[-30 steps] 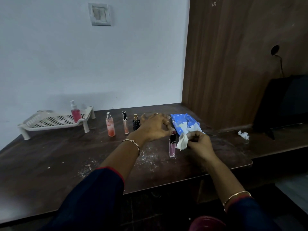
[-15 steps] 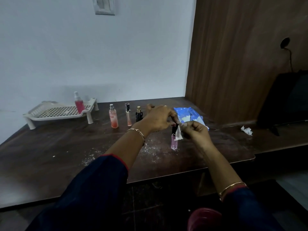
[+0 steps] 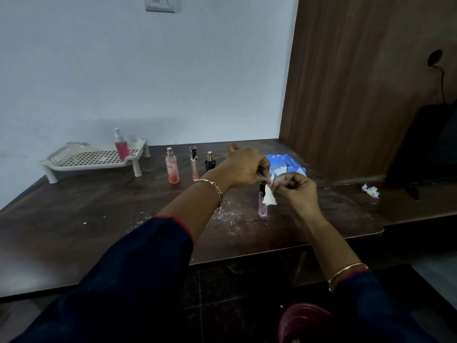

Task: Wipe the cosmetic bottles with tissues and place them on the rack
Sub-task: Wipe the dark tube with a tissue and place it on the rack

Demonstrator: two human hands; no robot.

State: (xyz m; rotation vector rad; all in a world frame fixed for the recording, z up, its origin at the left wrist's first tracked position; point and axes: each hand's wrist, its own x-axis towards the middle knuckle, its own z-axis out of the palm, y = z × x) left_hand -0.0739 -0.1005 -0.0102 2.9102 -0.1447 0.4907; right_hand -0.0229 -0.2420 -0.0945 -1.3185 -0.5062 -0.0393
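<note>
1. The left arm reaches forward and to the right in a dark sleeve. The left hand (image 3: 243,167) is palm down, its curled fingers pinching the top of the bottle (image 3: 262,207).
2. The right hand (image 3: 298,190), just beside it, pinches a tissue (image 3: 269,198) in curled fingers.

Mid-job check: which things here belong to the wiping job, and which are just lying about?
Job: pink bottle, tissue, tissue pack, peach bottle, slim tube, black bottle, rack, red bottle.
Lying about: crumpled tissue, wall switch, dark screen.
</note>
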